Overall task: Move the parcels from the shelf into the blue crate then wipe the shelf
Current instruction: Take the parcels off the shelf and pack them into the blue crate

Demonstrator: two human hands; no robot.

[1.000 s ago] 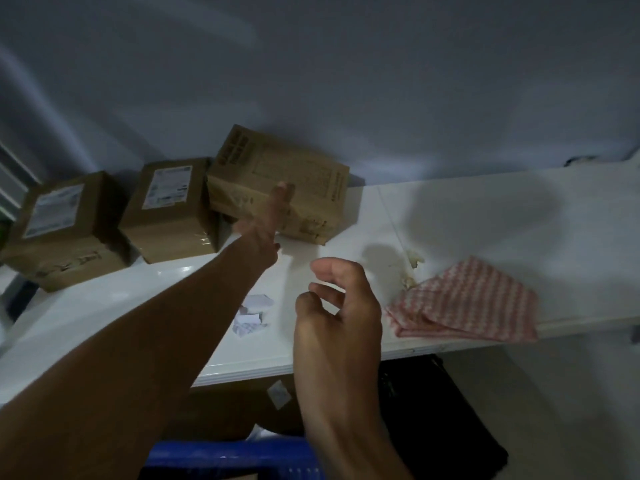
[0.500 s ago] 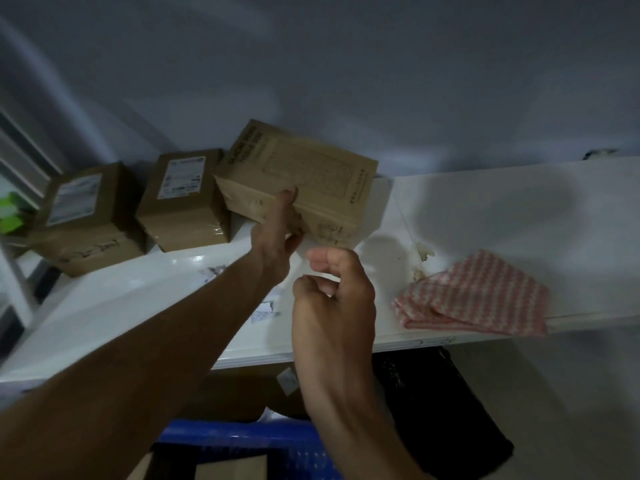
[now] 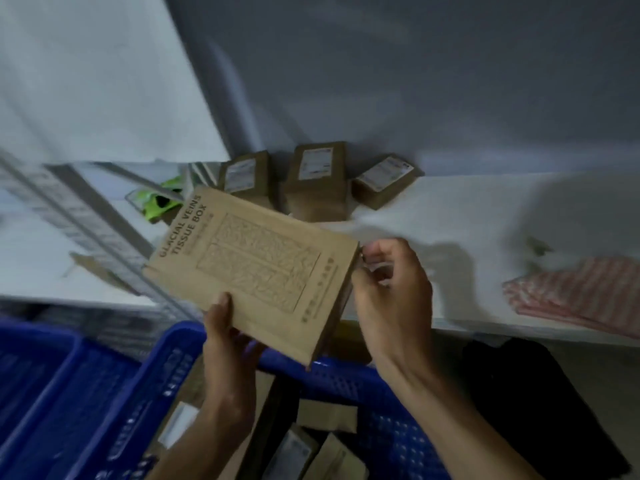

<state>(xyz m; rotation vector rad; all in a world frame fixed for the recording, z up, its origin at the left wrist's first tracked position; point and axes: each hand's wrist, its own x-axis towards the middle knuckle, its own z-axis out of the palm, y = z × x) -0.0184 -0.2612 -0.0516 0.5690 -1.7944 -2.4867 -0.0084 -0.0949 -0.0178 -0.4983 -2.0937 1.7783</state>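
Note:
A flat brown parcel printed "tissue box" (image 3: 256, 268) hangs in the air over the blue crate's (image 3: 349, 375) far rim. My left hand (image 3: 225, 337) grips its near edge, thumb on top. My right hand (image 3: 391, 289) holds its right end with curled fingers. Three brown parcels with white labels (image 3: 247, 180) (image 3: 317, 178) (image 3: 384, 180) stand at the back of the white shelf (image 3: 450, 216). A red-and-white checked cloth (image 3: 575, 292) lies on the shelf at the right. Several parcels (image 3: 325, 417) lie inside the crate.
A second blue crate (image 3: 38, 382) stands at the lower left. A green-and-black packet (image 3: 157, 200) lies on a surface left of the shelf, behind metal rails (image 3: 93, 220). Something black (image 3: 540, 403) sits below the shelf at the right. A grey wall rises behind.
The tissue box parcel has been lifted off the shelf and brought down toward me over the crate. My right hand has closed on its end. The view has swung down and left.

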